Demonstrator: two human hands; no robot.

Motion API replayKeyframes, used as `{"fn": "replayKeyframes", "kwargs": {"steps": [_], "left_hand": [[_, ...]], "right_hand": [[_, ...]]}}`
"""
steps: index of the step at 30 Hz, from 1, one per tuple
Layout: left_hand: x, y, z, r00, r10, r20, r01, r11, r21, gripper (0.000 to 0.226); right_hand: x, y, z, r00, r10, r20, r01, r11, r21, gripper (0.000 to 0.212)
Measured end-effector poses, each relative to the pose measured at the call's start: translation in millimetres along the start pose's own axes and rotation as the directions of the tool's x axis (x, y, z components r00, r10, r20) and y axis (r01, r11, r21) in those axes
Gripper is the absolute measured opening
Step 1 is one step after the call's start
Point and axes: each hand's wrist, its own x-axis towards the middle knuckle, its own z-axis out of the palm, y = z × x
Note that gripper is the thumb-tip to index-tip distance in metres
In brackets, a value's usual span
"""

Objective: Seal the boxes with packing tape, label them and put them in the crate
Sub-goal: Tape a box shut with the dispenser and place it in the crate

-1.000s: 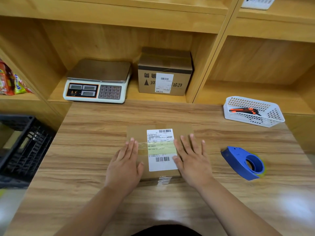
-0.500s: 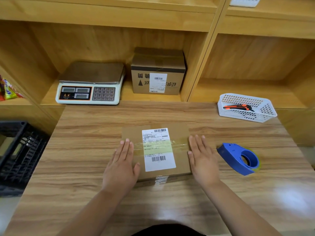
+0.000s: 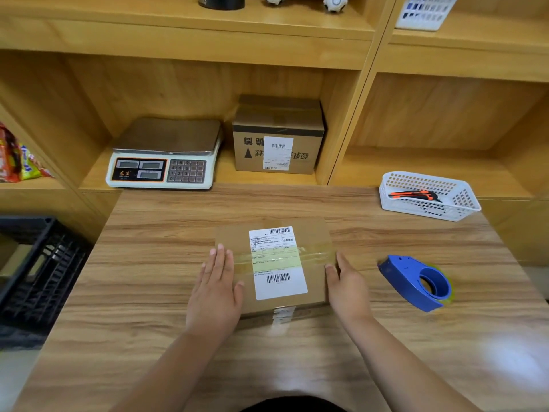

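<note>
A flat brown cardboard box (image 3: 315, 233) lies in the middle of the wooden table, taped across its top, with a white shipping label (image 3: 277, 263) stuck over the tape. My left hand (image 3: 218, 289) rests flat on the box's left part, fingers straight. My right hand (image 3: 346, 285) is against the box's right side, thumb on the top edge and fingers down along the side. A blue tape dispenser (image 3: 419, 282) lies on the table to the right. The black plastic crate (image 3: 32, 275) stands left of the table, lower down.
Behind the table a shelf holds a weighing scale (image 3: 165, 154) and a second labelled cardboard box (image 3: 277, 135). A white basket (image 3: 427, 196) with an orange cutter sits at the table's back right. Snack packets (image 3: 17, 157) lie on the left shelf.
My right hand slid from the box's top off to its right side. My left hand stayed on the left part of the box.
</note>
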Motion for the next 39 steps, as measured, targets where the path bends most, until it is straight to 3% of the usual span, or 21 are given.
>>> {"fn": "replayKeyframes", "kwargs": {"steps": [2,5,9,15,17,19,20,22,26,28,30,34,36,39], "left_hand": [[-0.3,0.9,0.6,0.999,-0.041,0.004,0.041,0.997,-0.063,0.080],[-1.3,0.1,-0.8,0.995,-0.095,0.008,0.095,0.984,-0.149,0.082],[-0.9,6.2,-5.3,0.979,-0.194,0.056,0.202,0.928,-0.313,0.062],[-7.8,24.9,2.1,0.951,-0.265,0.158,0.308,0.793,-0.526,0.062],[-11.6,32.4,4.1,0.941,-0.244,0.233,0.332,0.792,-0.513,0.064],[-15.1,36.2,6.4,0.920,-0.260,0.294,0.382,0.765,-0.519,0.063],[-14.1,35.9,6.0,0.910,-0.301,0.285,0.411,0.744,-0.528,0.060],[-8.5,36.0,-5.8,0.898,-0.394,0.195,0.434,0.727,-0.532,0.056],[19.4,44.6,-53.8,0.888,-0.449,-0.101,0.271,0.686,-0.675,0.061],[35.1,47.5,-81.3,0.878,-0.385,-0.285,0.120,0.752,-0.648,0.057],[50.3,48.6,-104.4,0.887,-0.259,-0.382,0.013,0.842,-0.540,0.052],[67.2,49.9,-116.8,0.966,0.025,-0.257,-0.087,0.969,-0.232,0.038],[64.8,47.6,-111.3,0.978,0.056,-0.201,-0.083,0.988,-0.130,0.034],[59.5,41.4,-107.6,0.983,0.010,-0.182,-0.040,0.986,-0.164,0.035]], "right_hand": [[3.0,-5.2,-1.8,1.000,-0.023,-0.014,0.024,0.999,0.023,0.030],[5.6,-20.6,-8.3,0.999,-0.042,-0.032,0.043,0.999,0.032,0.038],[8.2,-51.2,-23.5,0.990,-0.094,-0.107,0.097,0.995,0.022,0.041],[1.6,-90.0,-45.6,0.941,-0.292,-0.170,0.267,0.951,-0.158,0.039],[-2.8,-100.0,-48.7,0.877,-0.416,-0.240,0.378,0.906,-0.191,0.034],[-5.6,-105.9,-46.6,0.747,-0.591,-0.303,0.525,0.805,-0.276,0.030],[-6.7,-106.0,-45.1,0.689,-0.658,-0.303,0.579,0.752,-0.315,0.031],[-11.3,-104.3,-40.8,0.656,-0.716,-0.238,0.639,0.695,-0.330,0.033],[-20.7,-97.5,-37.4,0.597,-0.788,-0.149,0.721,0.609,-0.330,0.033],[-26.4,-94.8,-37.3,0.584,-0.806,-0.099,0.749,0.582,-0.316,0.032],[-30.6,-91.9,-37.2,0.582,-0.812,-0.040,0.779,0.571,-0.260,0.033],[-37.7,-86.3,-38.0,0.546,-0.834,0.078,0.832,0.529,-0.165,0.036],[-41.4,-84.7,-39.7,0.528,-0.839,0.136,0.848,0.509,-0.150,0.037],[-42.5,-81.3,-44.0,0.521,-0.829,0.204,0.853,0.502,-0.139,0.044]]}}
